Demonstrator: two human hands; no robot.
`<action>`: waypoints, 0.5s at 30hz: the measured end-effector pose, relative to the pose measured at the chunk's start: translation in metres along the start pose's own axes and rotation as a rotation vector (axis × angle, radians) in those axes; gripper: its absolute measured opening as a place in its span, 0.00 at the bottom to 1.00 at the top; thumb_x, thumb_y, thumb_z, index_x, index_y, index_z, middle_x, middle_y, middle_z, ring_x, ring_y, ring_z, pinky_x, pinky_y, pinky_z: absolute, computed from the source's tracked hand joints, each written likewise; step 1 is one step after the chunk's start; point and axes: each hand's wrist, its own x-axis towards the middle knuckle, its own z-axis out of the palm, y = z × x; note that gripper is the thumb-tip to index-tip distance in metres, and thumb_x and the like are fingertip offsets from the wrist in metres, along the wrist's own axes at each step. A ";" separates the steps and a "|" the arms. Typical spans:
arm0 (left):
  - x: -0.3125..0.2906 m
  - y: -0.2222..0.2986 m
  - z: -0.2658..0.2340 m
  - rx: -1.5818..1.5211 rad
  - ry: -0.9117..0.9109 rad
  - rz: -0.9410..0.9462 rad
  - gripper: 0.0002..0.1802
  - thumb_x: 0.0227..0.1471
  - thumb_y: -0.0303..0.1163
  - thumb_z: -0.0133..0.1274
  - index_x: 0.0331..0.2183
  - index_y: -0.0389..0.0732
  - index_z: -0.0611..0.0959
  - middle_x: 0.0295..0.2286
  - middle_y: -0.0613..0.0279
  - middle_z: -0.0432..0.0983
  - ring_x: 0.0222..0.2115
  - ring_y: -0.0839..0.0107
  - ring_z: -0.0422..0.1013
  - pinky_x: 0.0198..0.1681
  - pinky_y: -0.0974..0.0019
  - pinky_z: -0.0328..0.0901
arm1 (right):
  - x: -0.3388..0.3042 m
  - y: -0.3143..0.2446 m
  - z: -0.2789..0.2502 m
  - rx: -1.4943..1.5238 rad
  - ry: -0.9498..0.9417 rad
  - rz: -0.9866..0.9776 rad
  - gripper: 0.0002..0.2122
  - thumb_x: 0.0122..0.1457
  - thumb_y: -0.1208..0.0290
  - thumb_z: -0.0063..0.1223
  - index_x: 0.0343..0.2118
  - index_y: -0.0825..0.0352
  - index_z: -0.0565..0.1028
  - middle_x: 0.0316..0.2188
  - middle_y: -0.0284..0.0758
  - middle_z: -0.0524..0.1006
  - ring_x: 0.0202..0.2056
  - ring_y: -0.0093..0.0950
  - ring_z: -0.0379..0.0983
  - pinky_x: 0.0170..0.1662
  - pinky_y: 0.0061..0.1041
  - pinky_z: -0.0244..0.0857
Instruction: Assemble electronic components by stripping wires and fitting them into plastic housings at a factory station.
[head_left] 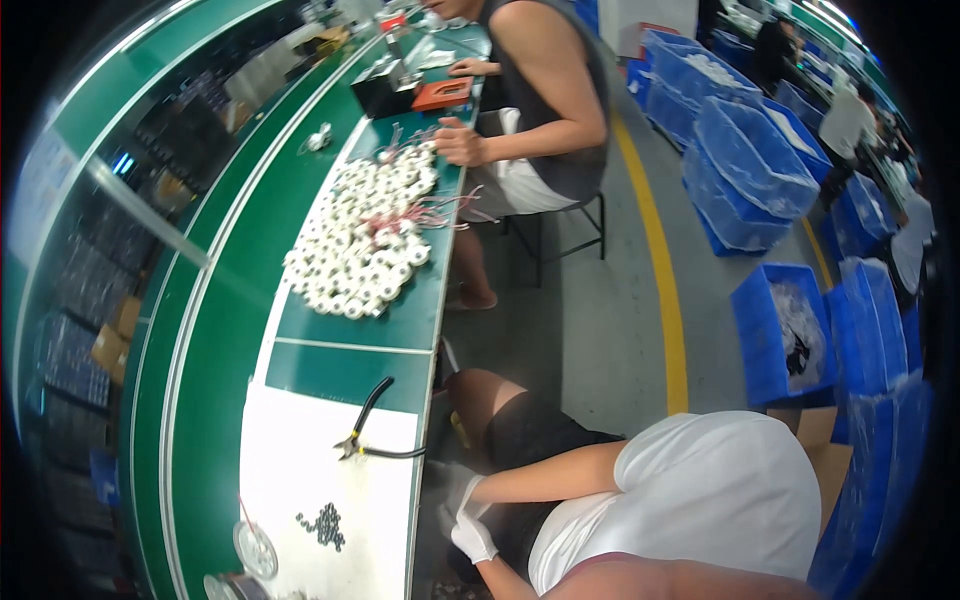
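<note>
Both my hands wear white gloves and meet at the table's edge, over my lap. My right hand is above my left hand in the picture, and the two touch. Motion blur and overlap hide the fingers, and I see no object between them. Nearest to them on a white sheet lies a pair of cutting pliers with dark, splayed handles. Small dark round parts lie in a loose heap nearer the sheet's lower end. A round clear dish stands at the sheet's left edge.
On the green table, a large pile of white round parts with reddish wires lies farther along. A seated co-worker has a hand beside it, near a red-orange tray. Blue bins line the aisle at right.
</note>
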 end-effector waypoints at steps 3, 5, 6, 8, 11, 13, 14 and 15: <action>-0.021 0.094 -0.027 -0.093 -0.091 0.145 0.25 0.69 0.40 0.44 0.43 0.24 0.84 0.33 0.30 0.82 0.35 0.40 0.80 0.38 0.45 0.69 | 0.015 -0.016 0.035 0.123 0.088 -0.018 0.24 0.76 0.56 0.29 0.73 0.49 0.58 0.63 0.46 0.71 0.60 0.40 0.69 0.60 0.42 0.64; -0.011 0.105 -0.042 -0.083 -0.182 0.127 0.26 0.70 0.41 0.42 0.47 0.26 0.83 0.37 0.32 0.82 0.39 0.37 0.78 0.43 0.44 0.69 | 0.031 -0.015 0.023 0.134 -0.149 -0.022 0.24 0.75 0.58 0.31 0.71 0.51 0.61 0.63 0.44 0.71 0.61 0.38 0.67 0.62 0.41 0.62; -0.002 0.095 -0.046 -0.085 -0.151 0.111 0.26 0.70 0.41 0.42 0.47 0.26 0.83 0.37 0.32 0.82 0.39 0.37 0.78 0.43 0.44 0.69 | 0.044 -0.023 0.029 0.141 -0.270 -0.021 0.23 0.74 0.59 0.33 0.70 0.51 0.62 0.63 0.43 0.71 0.62 0.38 0.66 0.63 0.41 0.61; 0.019 0.060 -0.042 0.063 -0.218 0.247 0.28 0.70 0.43 0.39 0.55 0.30 0.79 0.43 0.33 0.81 0.44 0.36 0.77 0.48 0.43 0.68 | 0.066 -0.017 0.024 0.163 -0.502 0.005 0.23 0.72 0.62 0.36 0.69 0.53 0.64 0.64 0.41 0.71 0.63 0.36 0.65 0.65 0.40 0.59; 0.039 0.049 -0.058 0.133 -0.358 0.026 0.31 0.70 0.46 0.40 0.62 0.33 0.73 0.46 0.32 0.80 0.49 0.37 0.76 0.52 0.45 0.68 | 0.099 -0.038 0.033 0.236 -0.842 0.070 0.22 0.70 0.65 0.40 0.66 0.55 0.67 0.64 0.38 0.71 0.66 0.34 0.63 0.69 0.39 0.56; 0.035 0.054 -0.070 -0.025 -0.264 0.039 0.31 0.69 0.49 0.42 0.54 0.32 0.81 0.43 0.33 0.81 0.48 0.36 0.76 0.50 0.46 0.69 | 0.113 -0.020 0.006 0.309 -1.064 0.142 0.21 0.68 0.67 0.42 0.64 0.57 0.69 0.64 0.36 0.71 0.67 0.33 0.61 0.71 0.38 0.55; 0.034 0.055 -0.080 -0.035 -0.251 0.030 0.31 0.69 0.50 0.42 0.51 0.31 0.83 0.42 0.33 0.81 0.48 0.35 0.76 0.50 0.47 0.69 | 0.125 -0.023 0.006 0.356 -1.172 0.190 0.21 0.68 0.68 0.44 0.63 0.57 0.70 0.65 0.35 0.71 0.68 0.32 0.61 0.72 0.37 0.54; 0.039 0.042 -0.078 -0.082 -0.202 0.036 0.31 0.68 0.53 0.44 0.45 0.32 0.86 0.41 0.32 0.81 0.48 0.35 0.75 0.49 0.46 0.69 | 0.140 -0.027 0.007 0.415 -1.274 0.244 0.21 0.67 0.70 0.45 0.62 0.58 0.71 0.65 0.34 0.71 0.69 0.31 0.60 0.73 0.37 0.53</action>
